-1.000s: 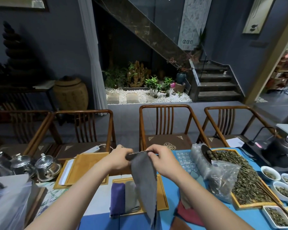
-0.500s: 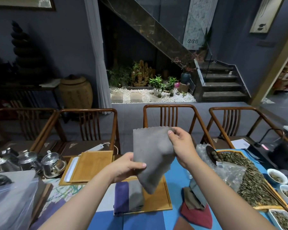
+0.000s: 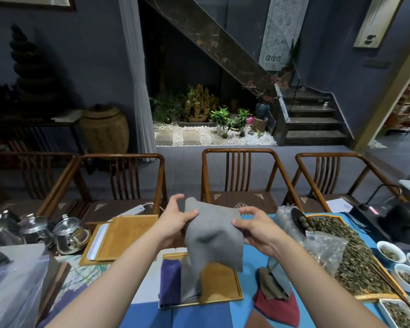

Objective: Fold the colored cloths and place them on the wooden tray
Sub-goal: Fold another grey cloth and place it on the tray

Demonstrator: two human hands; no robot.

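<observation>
I hold a grey cloth (image 3: 212,235) in the air above the wooden tray (image 3: 221,284). My left hand (image 3: 174,220) pinches its upper left edge and my right hand (image 3: 252,224) pinches its right edge; the cloth sags between them. On the tray's left side lie a folded purple cloth (image 3: 169,281) and a folded grey cloth (image 3: 187,286) side by side. To the tray's right, loose cloths lie in a heap on the blue mat: a red one (image 3: 278,307), an olive-brown one (image 3: 269,286) and a grey-blue one (image 3: 278,272).
Another wooden tray (image 3: 126,235) lies at the back left beside glass teapots (image 3: 70,234). A flat tray of tea leaves (image 3: 348,254), plastic bags (image 3: 324,248), small white bowls (image 3: 388,253) and a black kettle (image 3: 404,221) fill the right. Wooden chairs (image 3: 238,176) line the far edge.
The cloth hung long from both hands, then was lifted up high. Now both hands are level and lower, holding it by its sides over the tray.
</observation>
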